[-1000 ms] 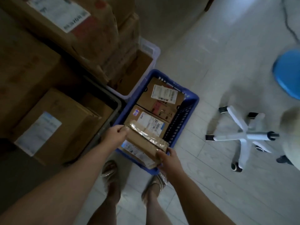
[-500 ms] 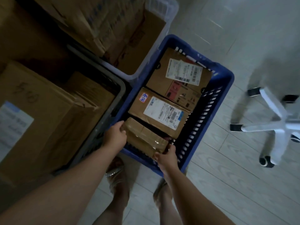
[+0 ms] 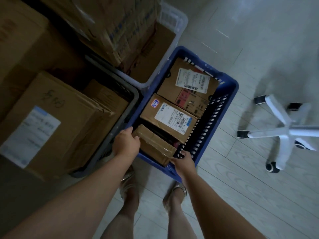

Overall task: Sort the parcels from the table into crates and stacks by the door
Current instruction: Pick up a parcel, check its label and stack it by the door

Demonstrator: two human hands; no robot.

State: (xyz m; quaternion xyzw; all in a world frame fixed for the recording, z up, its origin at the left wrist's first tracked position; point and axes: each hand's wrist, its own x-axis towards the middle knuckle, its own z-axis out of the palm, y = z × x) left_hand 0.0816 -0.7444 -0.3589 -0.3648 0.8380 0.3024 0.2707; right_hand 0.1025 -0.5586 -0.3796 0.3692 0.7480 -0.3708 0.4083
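- Stacked cartons (image 3: 110,26) are towering at far left, leaning over a clear crate (image 3: 174,19).
- A big labelled box (image 3: 57,121) is sitting in a grey crate (image 3: 133,100) at left.
- A blue crate (image 3: 229,94) is standing on the floor just right of the grey one, touching it.
- A white chair base (image 3: 283,128) is standing well apart at right.
- Two labelled parcels are lying flat in the blue crate: one at the far end (image 3: 172,83), one in the middle (image 3: 155,114).
- A taped parcel (image 3: 153,144) is tilting at the crate's near end, partly inside.
- The left hand (image 3: 126,144) is gripping its left end, fingers curled over the edge.
- The right hand (image 3: 183,161) is gripping its near right corner, against the crate's slotted wall.
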